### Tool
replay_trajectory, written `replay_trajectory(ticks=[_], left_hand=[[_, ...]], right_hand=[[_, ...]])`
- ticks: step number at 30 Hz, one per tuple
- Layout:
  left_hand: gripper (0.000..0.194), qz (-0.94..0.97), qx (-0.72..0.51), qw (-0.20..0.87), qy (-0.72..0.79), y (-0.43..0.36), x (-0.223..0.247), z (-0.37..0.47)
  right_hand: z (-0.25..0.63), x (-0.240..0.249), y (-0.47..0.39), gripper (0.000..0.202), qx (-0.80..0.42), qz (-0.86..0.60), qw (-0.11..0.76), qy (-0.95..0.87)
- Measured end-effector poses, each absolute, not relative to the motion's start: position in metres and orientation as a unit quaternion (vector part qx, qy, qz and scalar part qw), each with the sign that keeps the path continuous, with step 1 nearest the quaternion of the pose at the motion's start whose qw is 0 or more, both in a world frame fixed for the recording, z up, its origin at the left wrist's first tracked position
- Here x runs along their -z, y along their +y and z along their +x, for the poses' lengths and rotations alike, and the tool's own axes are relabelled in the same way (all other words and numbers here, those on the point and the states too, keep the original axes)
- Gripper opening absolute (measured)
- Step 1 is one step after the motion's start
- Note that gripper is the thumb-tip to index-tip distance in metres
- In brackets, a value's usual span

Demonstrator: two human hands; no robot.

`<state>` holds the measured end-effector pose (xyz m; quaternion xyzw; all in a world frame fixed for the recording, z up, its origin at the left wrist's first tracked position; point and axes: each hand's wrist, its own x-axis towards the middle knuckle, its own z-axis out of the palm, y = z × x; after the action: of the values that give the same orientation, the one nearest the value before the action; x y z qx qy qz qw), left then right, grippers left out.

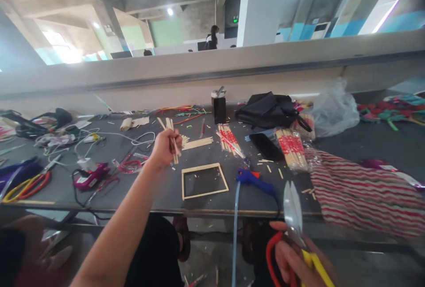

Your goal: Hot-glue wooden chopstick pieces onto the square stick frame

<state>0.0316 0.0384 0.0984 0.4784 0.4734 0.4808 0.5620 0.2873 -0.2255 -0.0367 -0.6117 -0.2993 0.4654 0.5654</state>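
Observation:
My left hand [168, 145] is closed around a small bunch of wooden sticks [169, 124] above the table, their ends poking out over and under the fist. At the lower right, past the table's front edge, my right hand [292, 256] grips scissors [293, 212] with one red and one yellow handle; the blades point up, slightly parted. Between the hands, a rectangular frame made of sticks [205, 194] lies flat on the table. Behind it rests a row of loose sticks [198, 143]. A blue glue gun [255, 181] with a clear glue stick lies right of the frame.
Packs of sticks in red-white wrappers [229, 140], a black phone [265, 146], a black bag [267, 111] and striped cloth [358, 192] crowd the right. A dark bottle [219, 108] stands at the back. White cables [113, 134] and a purple power strip [92, 177] lie left.

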Motion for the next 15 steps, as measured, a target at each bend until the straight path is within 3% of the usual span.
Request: replay_trajectory(ticks=[6, 15], left_hand=[[0.011, 0.33, -0.492, 0.717, 0.367, -0.057, -0.069, 0.049], [0.009, 0.129, -0.493, 0.819, 0.263, -0.14, -0.04, 0.067]], right_hand=[[0.249, 0.016, -0.226, 0.056, -0.475, -0.57, 0.553, -0.378], [0.21, 0.016, -0.235, 0.067, -0.495, -0.516, 0.482, -0.507]])
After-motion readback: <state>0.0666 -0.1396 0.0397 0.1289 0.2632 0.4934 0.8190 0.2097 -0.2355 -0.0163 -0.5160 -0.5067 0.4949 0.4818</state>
